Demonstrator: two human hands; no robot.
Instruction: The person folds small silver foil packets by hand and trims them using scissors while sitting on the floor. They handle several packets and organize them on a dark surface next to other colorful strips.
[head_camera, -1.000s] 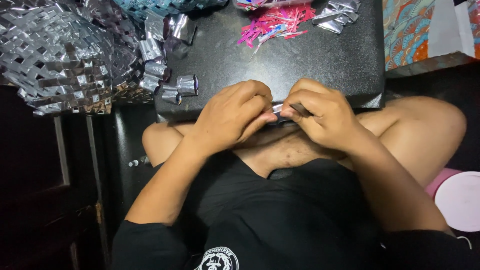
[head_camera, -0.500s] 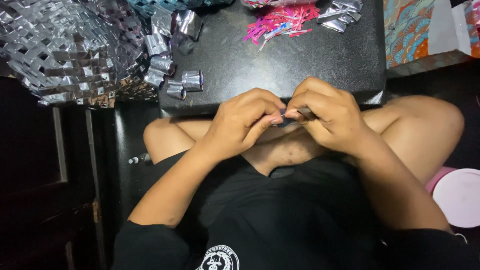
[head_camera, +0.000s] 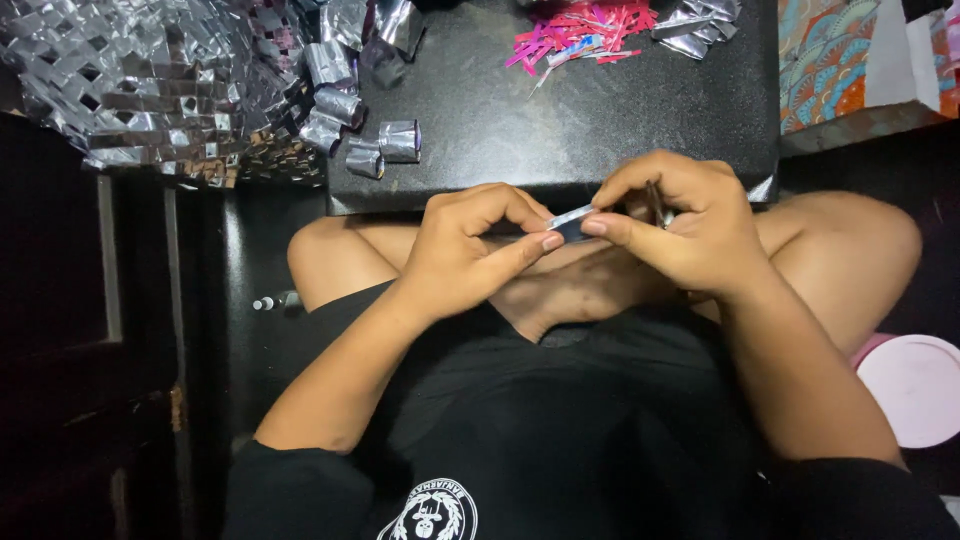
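Hands meet over the lap, just off the black table's near edge: left hand and right hand each pinch an end of one small silver strip, grip clamped. Three folded foil pieces sit together; the pink scraps are cut off by the frame.

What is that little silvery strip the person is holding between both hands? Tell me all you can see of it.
The strip is small, narrow and flat, silvery and shiny like foil or wrapper film, with a darker patch toward its right end. It lies nearly level, slightly tilted, just in front of the near edge of the black table and above the person's crossed legs. The left hand pinches its left end with thumb and forefinger; the right hand grips and covers its right end, so its full length is hidden.
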